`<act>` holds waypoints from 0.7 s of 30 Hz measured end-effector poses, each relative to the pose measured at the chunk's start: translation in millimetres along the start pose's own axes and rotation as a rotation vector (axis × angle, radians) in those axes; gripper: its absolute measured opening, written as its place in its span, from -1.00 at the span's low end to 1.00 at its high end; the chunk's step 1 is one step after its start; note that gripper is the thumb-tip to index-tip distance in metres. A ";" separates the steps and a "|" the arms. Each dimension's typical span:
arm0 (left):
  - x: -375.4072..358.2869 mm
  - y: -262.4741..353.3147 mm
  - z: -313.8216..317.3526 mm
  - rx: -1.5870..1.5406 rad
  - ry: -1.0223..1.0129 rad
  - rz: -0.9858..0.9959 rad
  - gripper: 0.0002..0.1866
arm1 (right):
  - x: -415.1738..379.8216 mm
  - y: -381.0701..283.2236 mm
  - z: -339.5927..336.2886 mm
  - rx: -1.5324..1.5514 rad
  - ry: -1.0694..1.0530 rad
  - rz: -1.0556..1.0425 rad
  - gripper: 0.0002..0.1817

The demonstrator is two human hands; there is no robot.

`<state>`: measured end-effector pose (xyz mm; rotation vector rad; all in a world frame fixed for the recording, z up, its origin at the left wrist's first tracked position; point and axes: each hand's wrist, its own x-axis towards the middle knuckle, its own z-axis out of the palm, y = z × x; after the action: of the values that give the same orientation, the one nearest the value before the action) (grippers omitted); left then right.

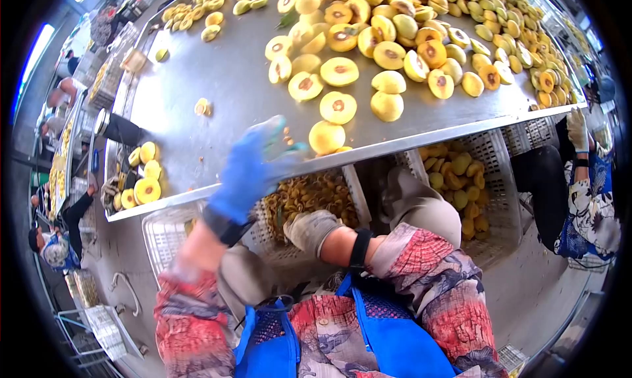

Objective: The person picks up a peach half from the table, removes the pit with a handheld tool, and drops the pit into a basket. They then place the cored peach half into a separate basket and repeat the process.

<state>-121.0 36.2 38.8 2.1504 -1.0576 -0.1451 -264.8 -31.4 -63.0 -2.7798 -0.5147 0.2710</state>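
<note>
Head view: nearest the working hand, a loose column of yellow fruit halves (338, 108) lies on the metal table (230, 68), the lowest one close to the front edge. Several show brown centres on their cut faces; others lie round side up. Just left of the lowest half, small brown bits (288, 135) show in the gap of the blue-gloved left hand (255, 167). That hand is above the table's edge, blurred, its fingers seemingly spread from the thumb; whether it pinches any bit cannot be told. To handle the bits well, I would keep the fingers low and clear of the lowest half, since a nudge could tip it over the edge, and guide them toward the brown scraps (316, 197) below rather than among the clean fruit.

Those scraps fill a white basket (357, 193) under the edge. The pale-gloved right hand (313, 232) is at its near side, fingers curled downward; I cannot tell whether they grip anything. Keeping that hand out of the drop path seems wise. Farther right, another basket (498, 180) holds yellow fruit, best kept free of scraps. Beyond lies the large fruit pile (487, 22), and at far right a co-worker's gloved hand (578, 129).
</note>
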 end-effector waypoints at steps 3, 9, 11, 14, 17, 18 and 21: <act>54.2 17.3 49.3 0.187 -0.131 -0.071 -0.17 | -5.6 -2.7 -6.5 -0.024 -0.016 0.027 -0.86; 76.7 21.9 86.4 0.355 -0.269 -0.161 -0.06 | -16.1 -7.5 -19.6 -0.019 -0.047 -0.006 -0.87; 77.4 21.8 83.6 0.330 -0.323 -0.182 -0.06 | -15.8 -7.2 -14.6 0.012 -0.039 -0.021 -0.87; 75.8 13.9 64.8 0.141 -0.241 -0.215 -0.20 | -19.7 -4.3 -15.3 -0.007 -0.016 -0.055 -0.87; 59.9 -13.1 28.7 -0.514 -0.134 -0.392 -0.40 | -20.3 -0.5 -29.6 0.065 -0.040 -0.024 -0.87; 53.2 -23.4 13.5 -0.788 -0.075 -0.456 -0.48 | -20.4 4.1 -32.9 0.128 -0.019 -0.040 -0.87; 23.2 -27.9 -21.3 -1.414 0.026 -0.381 -0.59 | -17.1 16.5 -67.2 0.376 -0.126 -0.004 -0.85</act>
<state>-79.4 42.5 40.9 0.9838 -0.2558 -0.7709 -259.4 -69.7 -3.2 -2.4073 -0.4455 0.4908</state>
